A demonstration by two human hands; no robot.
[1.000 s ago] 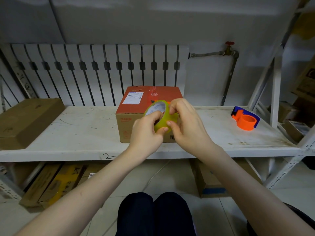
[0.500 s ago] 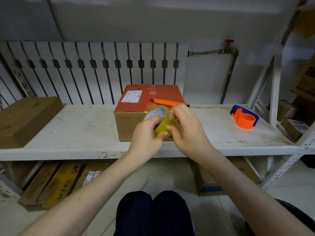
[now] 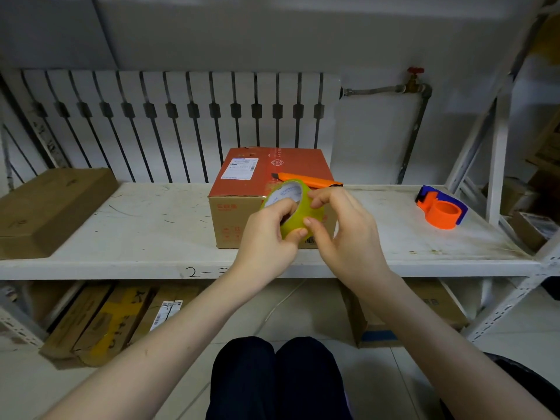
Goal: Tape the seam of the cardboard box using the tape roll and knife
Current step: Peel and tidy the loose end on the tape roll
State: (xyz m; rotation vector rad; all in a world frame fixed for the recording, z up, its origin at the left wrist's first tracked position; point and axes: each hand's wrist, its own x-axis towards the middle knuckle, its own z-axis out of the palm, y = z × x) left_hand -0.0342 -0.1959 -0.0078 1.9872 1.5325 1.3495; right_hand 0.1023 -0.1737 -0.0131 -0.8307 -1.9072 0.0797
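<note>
A cardboard box (image 3: 242,189) with an orange-red top and a white label stands on the white shelf (image 3: 145,231). An orange knife (image 3: 306,179) lies on the box's top, toward its right edge. In front of the box I hold a yellowish tape roll (image 3: 295,212) in the air. My left hand (image 3: 266,237) grips the roll, thumb through its core. The fingertips of my right hand (image 3: 342,228) pinch at the roll's outer face. The box's lower right front is hidden behind my hands.
An orange and blue tape dispenser (image 3: 441,209) sits on the shelf at the right. A flat brown carton (image 3: 45,207) lies at the left end. A radiator (image 3: 181,122) stands behind; shelf uprights (image 3: 497,147) rise at right. More cartons lie under the shelf.
The view has tilted down a little, so the knife on the box top now shows. My hands stay on the tape roll, with my right fingers shifting on its surface.
</note>
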